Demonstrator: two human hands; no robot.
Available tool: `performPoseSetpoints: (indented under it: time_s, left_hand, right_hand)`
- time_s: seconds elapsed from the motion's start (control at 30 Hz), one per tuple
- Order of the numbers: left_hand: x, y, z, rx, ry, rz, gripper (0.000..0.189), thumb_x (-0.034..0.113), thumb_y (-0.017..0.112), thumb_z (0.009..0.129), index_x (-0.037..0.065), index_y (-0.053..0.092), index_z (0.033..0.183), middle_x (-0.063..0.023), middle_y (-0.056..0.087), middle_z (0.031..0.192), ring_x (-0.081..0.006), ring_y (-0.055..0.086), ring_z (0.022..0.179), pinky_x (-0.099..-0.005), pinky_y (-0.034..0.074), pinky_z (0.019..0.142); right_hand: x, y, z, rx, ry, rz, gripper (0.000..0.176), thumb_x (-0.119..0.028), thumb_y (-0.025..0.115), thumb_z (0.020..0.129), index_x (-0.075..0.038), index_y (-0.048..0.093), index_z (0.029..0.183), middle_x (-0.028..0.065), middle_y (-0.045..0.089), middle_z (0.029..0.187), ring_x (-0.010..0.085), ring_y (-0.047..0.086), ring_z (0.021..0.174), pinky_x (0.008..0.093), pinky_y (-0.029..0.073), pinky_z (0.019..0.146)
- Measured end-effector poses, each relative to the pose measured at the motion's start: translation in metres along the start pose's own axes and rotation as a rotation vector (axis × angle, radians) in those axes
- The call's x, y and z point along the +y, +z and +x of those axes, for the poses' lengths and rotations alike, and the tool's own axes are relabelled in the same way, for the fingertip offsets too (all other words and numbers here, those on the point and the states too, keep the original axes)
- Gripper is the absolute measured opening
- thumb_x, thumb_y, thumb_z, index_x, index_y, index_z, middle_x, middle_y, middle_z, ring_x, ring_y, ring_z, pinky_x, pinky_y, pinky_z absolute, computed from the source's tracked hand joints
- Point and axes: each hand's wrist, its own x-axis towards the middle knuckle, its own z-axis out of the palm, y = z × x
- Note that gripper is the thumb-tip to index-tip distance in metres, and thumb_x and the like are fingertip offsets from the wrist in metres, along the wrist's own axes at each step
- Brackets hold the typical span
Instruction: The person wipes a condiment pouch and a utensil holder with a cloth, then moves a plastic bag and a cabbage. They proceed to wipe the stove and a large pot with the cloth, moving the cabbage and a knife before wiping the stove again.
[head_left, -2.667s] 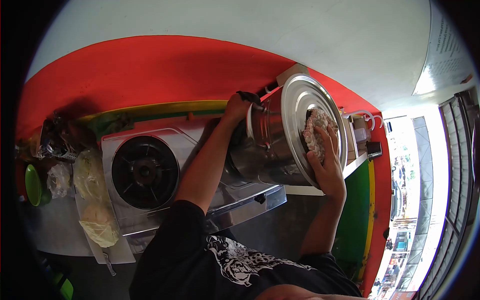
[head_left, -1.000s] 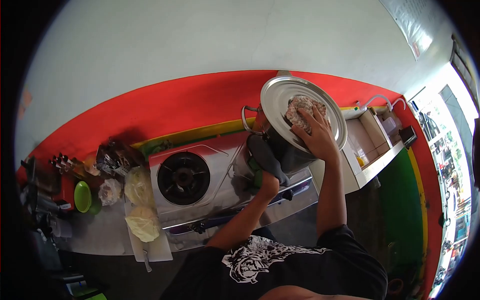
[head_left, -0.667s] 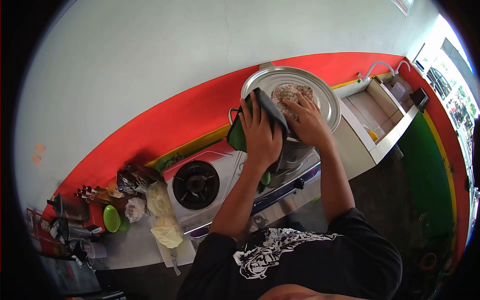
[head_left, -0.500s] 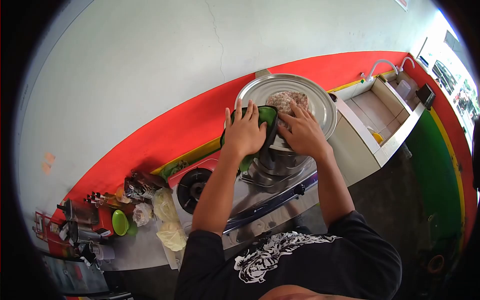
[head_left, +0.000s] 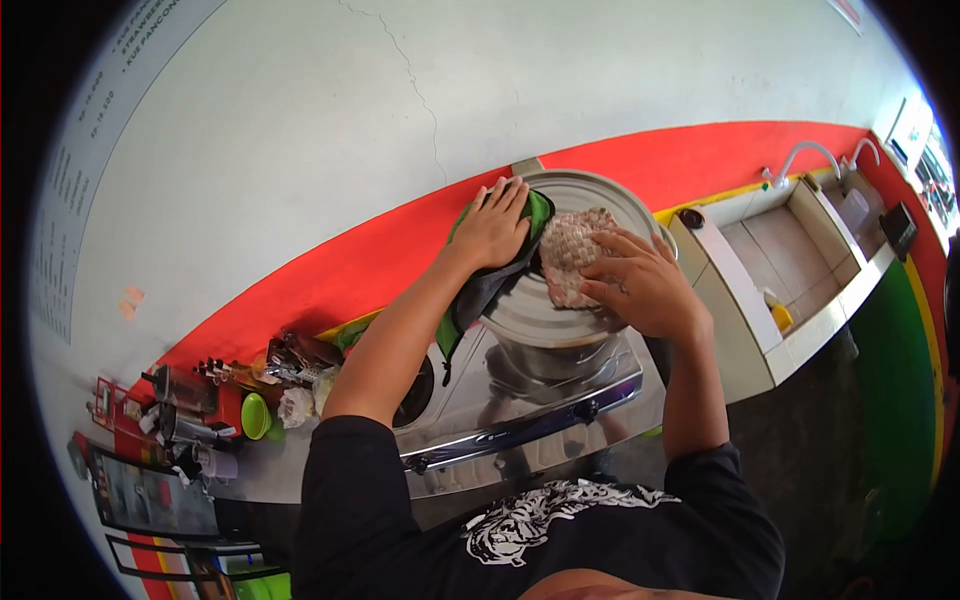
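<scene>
A large round metal lid [head_left: 625,200] covers a silver pot [head_left: 560,365] on the stove [head_left: 470,410]. My left hand [head_left: 492,225] lies with its fingers stretched out on a green and black cloth [head_left: 465,300] at the lid's left side; part of the cloth hangs down over the edge. On the lid's middle lies a checkered pink and grey cloth [head_left: 572,245]. My right hand [head_left: 650,285] rests at the right side of this cloth, its fingers spread and slightly bent.
To the right is a tiled sink [head_left: 775,245] with curved white taps [head_left: 805,150]. Left of the stove stand a green bowl [head_left: 256,415], plastic bags [head_left: 296,408], bottles and containers. A red and white wall [head_left: 330,270] runs behind the counter.
The view has shifted. The green and black cloth now hangs lower on the left. The checkered cloth lies more spread out, and my right hand has moved to its right side.
</scene>
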Motion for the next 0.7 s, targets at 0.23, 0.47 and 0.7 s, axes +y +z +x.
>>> performPoseSetpoints:
  time_s: [0.23,0.47,0.7]
  left_hand:
    - [0.015,0.008,0.05,0.086,0.173,-0.023,0.064,0.043,0.031,0.113,0.007,0.023,0.166,-0.0123,0.021,0.174,-0.0323,0.017,0.161,-0.0504,0.016,0.131]
    - [0.064,-0.002,0.089,0.072,0.333,0.013,0.09,0.012,0.064,0.094,0.017,0.014,0.17,-0.0095,0.01,0.177,-0.0301,0.01,0.163,-0.0557,0.015,0.131]
    - [0.054,0.002,0.099,0.325,0.344,-0.514,0.06,0.01,0.069,0.09,0.012,0.048,0.147,-0.0128,0.048,0.156,-0.0345,0.039,0.149,-0.0557,0.03,0.122]
  right_hand:
    - [0.06,0.028,0.02,0.329,-0.169,0.292,0.022,-0.021,0.074,0.09,-0.004,0.068,0.102,0.0228,0.058,0.139,0.0438,0.051,0.131,0.0543,0.04,0.11]
    - [0.063,0.031,0.019,0.365,-0.246,0.278,0.021,-0.021,0.074,0.089,-0.005,0.068,0.101,0.0188,0.062,0.134,0.0425,0.051,0.13,0.0521,0.039,0.109]
    - [0.059,0.027,0.019,0.304,-0.215,0.272,0.021,-0.022,0.074,0.087,-0.005,0.067,0.099,0.0181,0.063,0.133,0.041,0.053,0.128,0.0507,0.039,0.108]
